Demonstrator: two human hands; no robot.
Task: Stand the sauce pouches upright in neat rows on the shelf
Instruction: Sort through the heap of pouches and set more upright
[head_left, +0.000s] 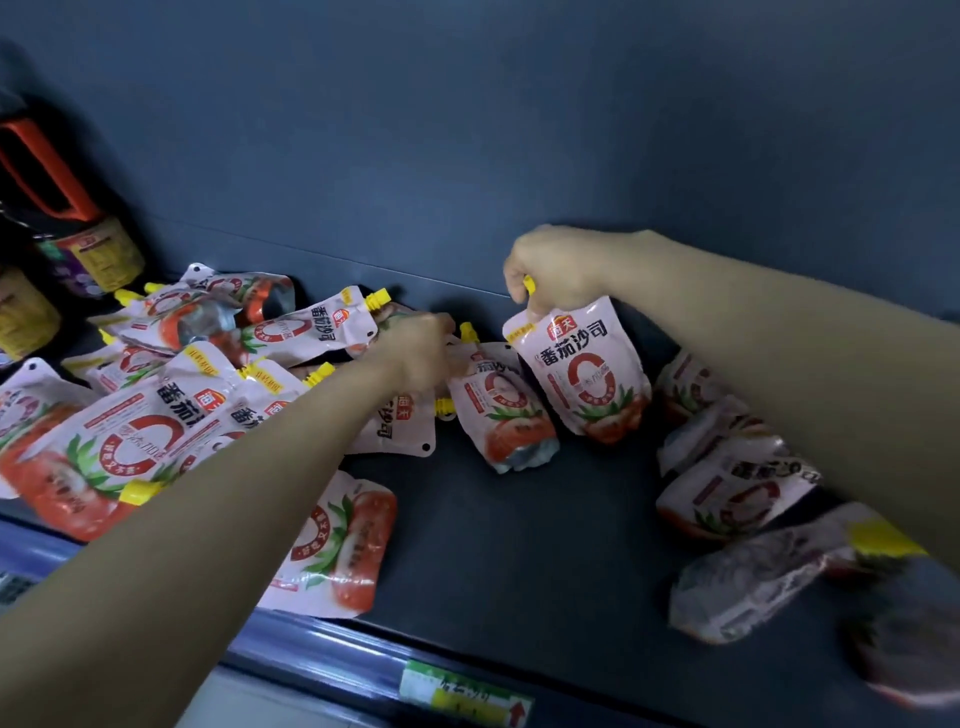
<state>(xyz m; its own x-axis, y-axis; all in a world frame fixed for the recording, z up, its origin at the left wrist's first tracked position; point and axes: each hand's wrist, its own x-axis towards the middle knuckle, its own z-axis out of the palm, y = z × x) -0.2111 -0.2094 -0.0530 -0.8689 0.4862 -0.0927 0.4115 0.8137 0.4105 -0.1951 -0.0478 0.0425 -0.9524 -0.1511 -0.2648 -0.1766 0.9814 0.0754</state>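
White-and-red tomato sauce pouches with yellow caps lie on a dark shelf (519, 545). My right hand (556, 270) pinches the yellow spout of one pouch (587, 374), which stands nearly upright near the back wall. Just left of it, a second pouch (498, 410) leans, and my left hand (421, 348) grips its top. A jumbled pile of several pouches (171, 395) lies flat at the left. One pouch (337, 545) lies by the front edge. Under my right forearm, several pouches (737, 483) lean in a row.
Dark bottles with yellow labels (98, 254) and an orange handle (41, 171) stand at the far left. The shelf's front rail carries a green and yellow price tag (462, 696). A dark back wall (467, 156) closes the shelf.
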